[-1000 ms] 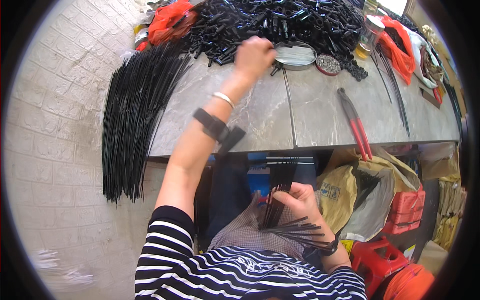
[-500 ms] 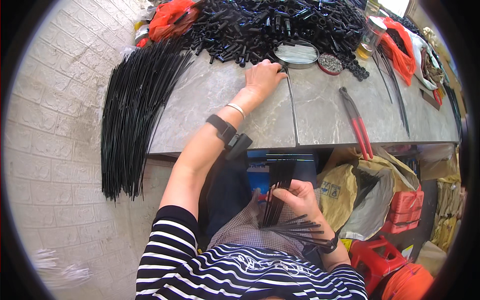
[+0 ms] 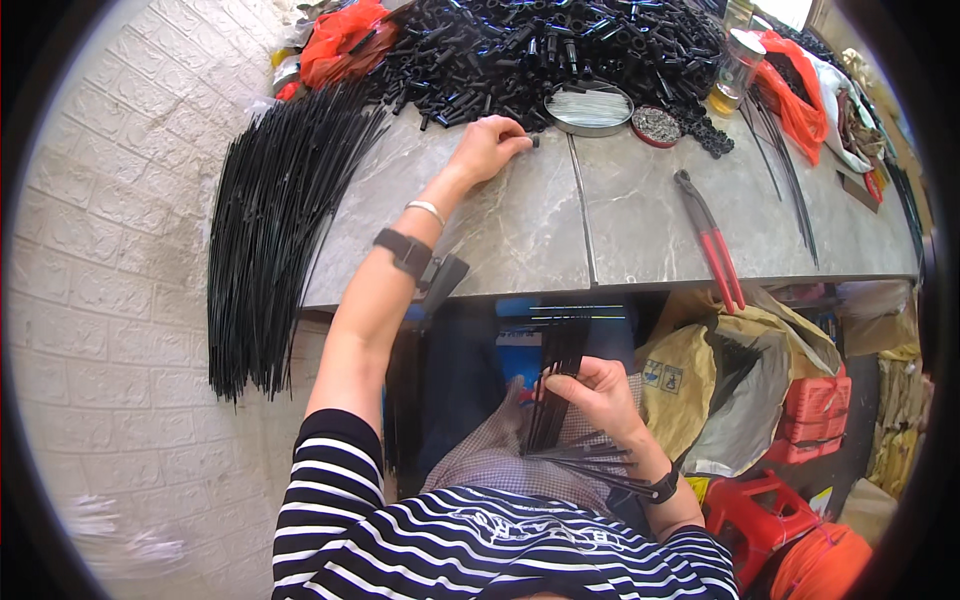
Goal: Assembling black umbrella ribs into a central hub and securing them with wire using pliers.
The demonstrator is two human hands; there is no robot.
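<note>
Left hand [image 3: 488, 148] now is farther left from round tin [image 3: 590, 129]; fingers nearly closed, small black piece [image 3: 535, 143] at tips, whether gripped I cannot tell. Probably attention is on this piece. Compared with earlier frame, right hand [image 3: 597, 395], below tin, keeps fingers closed around black rods [image 3: 563, 345], little changed.

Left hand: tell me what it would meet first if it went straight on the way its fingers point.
Past the small black piece at its fingertips, the left hand would probably meet the round tin of white sticks first, though depth is unclear.
</note>
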